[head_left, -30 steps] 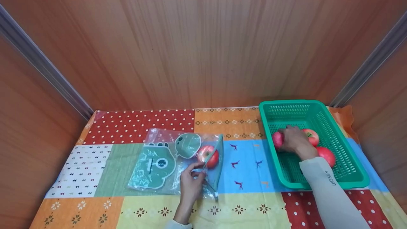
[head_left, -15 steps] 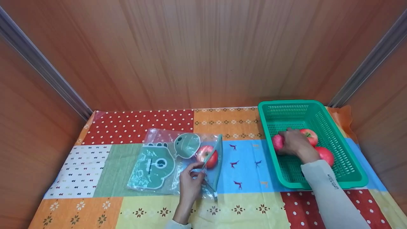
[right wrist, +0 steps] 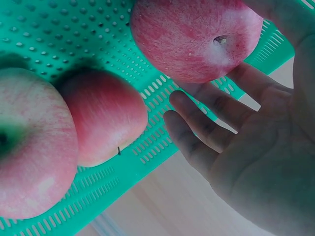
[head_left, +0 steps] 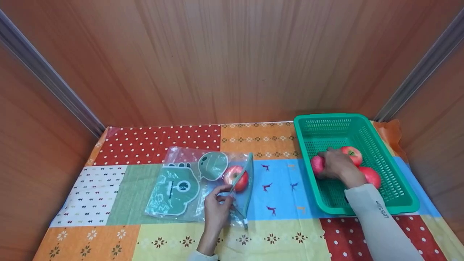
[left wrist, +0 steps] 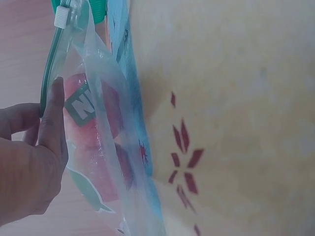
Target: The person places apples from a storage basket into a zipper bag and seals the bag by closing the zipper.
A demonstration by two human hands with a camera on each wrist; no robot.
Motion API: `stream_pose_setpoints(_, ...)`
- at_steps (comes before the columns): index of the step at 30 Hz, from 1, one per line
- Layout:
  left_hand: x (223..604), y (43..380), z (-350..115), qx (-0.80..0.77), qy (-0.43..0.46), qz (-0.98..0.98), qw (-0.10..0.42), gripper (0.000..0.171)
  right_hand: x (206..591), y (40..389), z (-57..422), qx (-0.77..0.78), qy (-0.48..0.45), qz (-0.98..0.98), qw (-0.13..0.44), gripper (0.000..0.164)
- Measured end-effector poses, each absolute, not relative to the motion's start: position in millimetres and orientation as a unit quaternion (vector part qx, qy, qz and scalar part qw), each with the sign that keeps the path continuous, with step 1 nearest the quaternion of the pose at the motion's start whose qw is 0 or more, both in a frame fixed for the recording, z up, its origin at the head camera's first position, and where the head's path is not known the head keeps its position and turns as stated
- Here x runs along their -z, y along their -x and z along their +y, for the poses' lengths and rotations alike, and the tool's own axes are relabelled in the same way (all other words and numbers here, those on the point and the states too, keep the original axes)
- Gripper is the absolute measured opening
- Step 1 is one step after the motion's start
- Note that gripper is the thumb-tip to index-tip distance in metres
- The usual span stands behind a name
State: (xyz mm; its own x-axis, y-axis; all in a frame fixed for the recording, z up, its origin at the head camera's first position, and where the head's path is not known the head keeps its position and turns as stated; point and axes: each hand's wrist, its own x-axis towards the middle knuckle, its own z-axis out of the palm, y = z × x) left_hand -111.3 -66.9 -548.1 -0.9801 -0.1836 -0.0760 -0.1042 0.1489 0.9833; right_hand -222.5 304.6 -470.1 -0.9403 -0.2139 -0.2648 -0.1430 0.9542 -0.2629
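My left hand point(head_left: 218, 208) pinches the green-edged opening of a clear slider bag point(head_left: 174, 195) with a green dinosaur print. The bag lies on the patterned cloth, and an apple point(head_left: 235, 178) shows through it just beyond my fingertips. In the left wrist view, the white slider point(left wrist: 61, 17) sits at the end of the green zip strip, away from my fingers. On the right, my right hand point(head_left: 337, 165) reaches into a green basket point(head_left: 315, 197) and grips a red apple point(right wrist: 197, 39) by its left wall. Thumb and fingers lie around that apple.
Two more apples stay in the basket, a paler apple point(right wrist: 34, 147) and a redder apple point(right wrist: 106, 118), both beside my right wrist. Wooden panels point(head_left: 232, 65) enclose the back and sides. Rumpled orange cloth point(head_left: 391, 134) lies behind the basket's right corner.
My right hand and the apple it grips have shifted slightly toward me inside the basket. The left hand and the bag hold still.
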Motion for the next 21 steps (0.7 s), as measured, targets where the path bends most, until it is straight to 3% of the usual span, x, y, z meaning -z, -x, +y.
stream_pose_setpoints(21, 548.2, 110.8, -67.7, 0.653, -0.098, -0.751, 0.025, 0.029, 468.2, 216.7, 303.5, 0.113, 0.098, 0.976, 0.159, 0.077)
